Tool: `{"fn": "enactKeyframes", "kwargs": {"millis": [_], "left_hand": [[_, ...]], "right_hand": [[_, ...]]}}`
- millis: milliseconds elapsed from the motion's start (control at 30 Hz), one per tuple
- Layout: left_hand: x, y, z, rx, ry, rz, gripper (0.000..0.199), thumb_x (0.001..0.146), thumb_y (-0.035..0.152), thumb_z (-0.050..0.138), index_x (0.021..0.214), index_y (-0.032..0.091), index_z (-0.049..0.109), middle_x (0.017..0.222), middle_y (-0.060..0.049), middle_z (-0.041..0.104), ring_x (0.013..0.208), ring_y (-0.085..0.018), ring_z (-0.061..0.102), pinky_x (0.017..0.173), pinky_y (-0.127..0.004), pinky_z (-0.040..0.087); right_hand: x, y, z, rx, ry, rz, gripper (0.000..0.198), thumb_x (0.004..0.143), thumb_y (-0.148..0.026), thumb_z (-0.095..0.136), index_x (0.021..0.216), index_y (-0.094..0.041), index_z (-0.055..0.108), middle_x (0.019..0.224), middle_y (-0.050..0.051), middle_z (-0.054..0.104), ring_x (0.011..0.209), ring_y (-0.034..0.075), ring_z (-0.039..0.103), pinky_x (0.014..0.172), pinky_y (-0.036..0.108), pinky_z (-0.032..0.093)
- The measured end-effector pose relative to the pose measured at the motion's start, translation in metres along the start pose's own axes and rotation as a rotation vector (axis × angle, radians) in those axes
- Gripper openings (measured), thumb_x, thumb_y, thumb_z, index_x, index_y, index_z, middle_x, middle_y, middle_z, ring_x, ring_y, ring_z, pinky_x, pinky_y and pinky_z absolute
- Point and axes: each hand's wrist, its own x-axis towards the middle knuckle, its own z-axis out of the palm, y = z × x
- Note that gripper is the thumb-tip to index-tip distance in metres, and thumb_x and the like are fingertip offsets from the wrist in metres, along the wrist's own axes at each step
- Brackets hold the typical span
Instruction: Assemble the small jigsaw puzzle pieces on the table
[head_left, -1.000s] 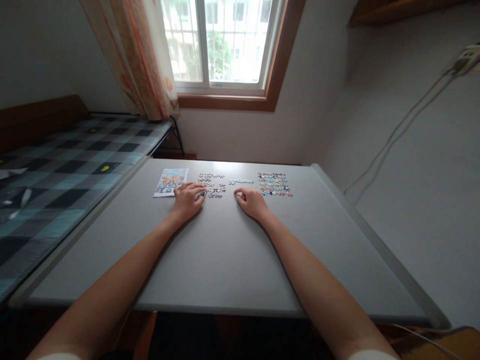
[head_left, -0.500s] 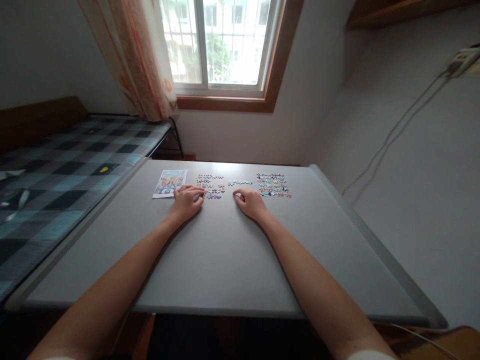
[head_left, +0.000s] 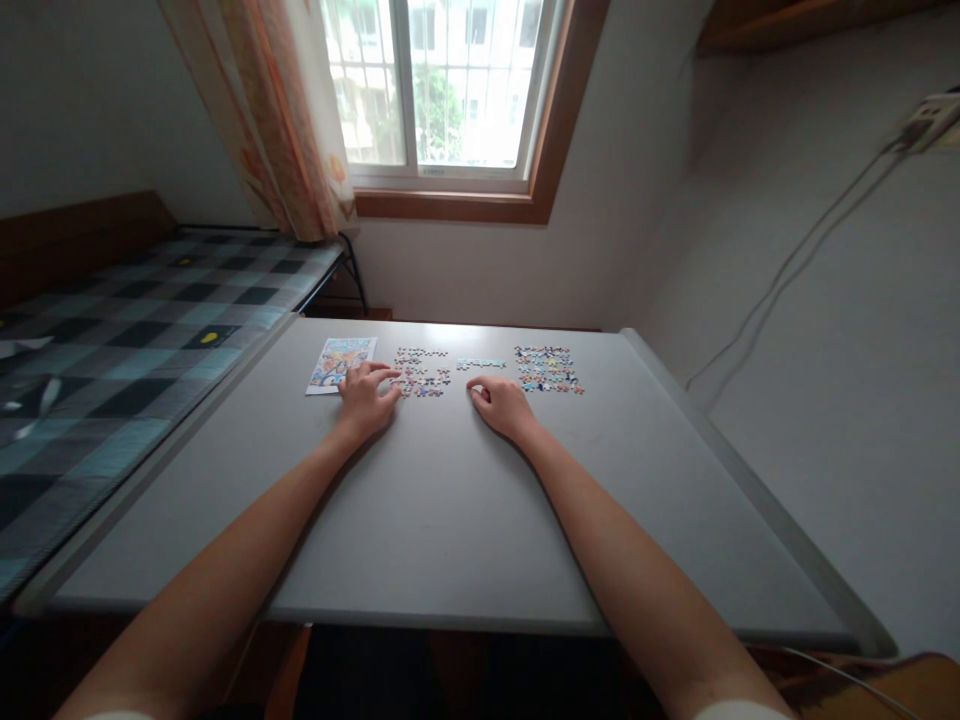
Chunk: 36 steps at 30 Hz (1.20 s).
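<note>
My left hand [head_left: 366,398] lies at the left edge of the left group of jigsaw puzzle pieces [head_left: 422,381], its fingers apart and reaching toward them. Nothing shows between those fingers. Partly beneath it is a colourful printed picture sheet [head_left: 339,360]. My right hand [head_left: 504,405] rests on the table with the fingers curled in and the thumb close to them; whether a piece is inside is hidden. Just beyond it lies a joined strip of pale blue puzzle pieces [head_left: 481,364]. Another group of loose puzzle pieces [head_left: 546,368] spreads to its right.
The grey table [head_left: 442,520] has raised edges at both sides. A bed with a checked cover [head_left: 150,340] stands along the left. Ahead are a window [head_left: 465,90] and a curtain [head_left: 277,120]. A cable [head_left: 780,270] hangs on the right wall.
My left hand has shifted slightly left, its fingers more spread, uncovering more of the left pieces. My right hand stays in place.
</note>
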Motion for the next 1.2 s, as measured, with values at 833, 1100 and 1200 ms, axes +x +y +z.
{"fn": "enactKeyframes", "kwargs": {"millis": [833, 1100, 1200], "left_hand": [[0.0021, -0.0037, 0.0026, -0.015, -0.018, -0.039, 0.024, 0.078, 0.032, 0.052, 0.089, 0.027, 0.072, 0.105, -0.005, 0.061, 0.102, -0.029, 0.049, 0.088, -0.046, 0.037], [0.0019, -0.0044, 0.0031, -0.008, -0.021, -0.023, 0.024, 0.078, 0.032, 0.052, 0.088, 0.026, 0.072, 0.104, -0.005, 0.061, 0.100, -0.028, 0.049, 0.086, -0.044, 0.038], [0.0018, -0.0040, 0.0026, -0.003, -0.029, -0.021, 0.024, 0.078, 0.032, 0.051, 0.089, 0.026, 0.072, 0.104, -0.004, 0.061, 0.101, -0.028, 0.049, 0.086, -0.043, 0.038]], "right_hand": [[-0.0004, 0.0005, 0.0003, 0.004, 0.006, -0.010, 0.023, 0.084, -0.024, 0.049, 0.098, -0.023, 0.068, 0.079, 0.001, 0.066, 0.074, 0.015, 0.057, 0.073, 0.026, 0.037], [-0.0002, 0.0001, 0.0002, 0.000, 0.008, -0.011, 0.022, 0.084, -0.023, 0.050, 0.098, -0.023, 0.068, 0.080, 0.001, 0.067, 0.074, 0.014, 0.057, 0.073, 0.026, 0.037], [-0.0003, 0.0000, 0.0004, 0.002, 0.003, -0.008, 0.022, 0.084, -0.023, 0.050, 0.098, -0.023, 0.068, 0.079, 0.001, 0.067, 0.073, 0.014, 0.057, 0.073, 0.025, 0.037]]}}
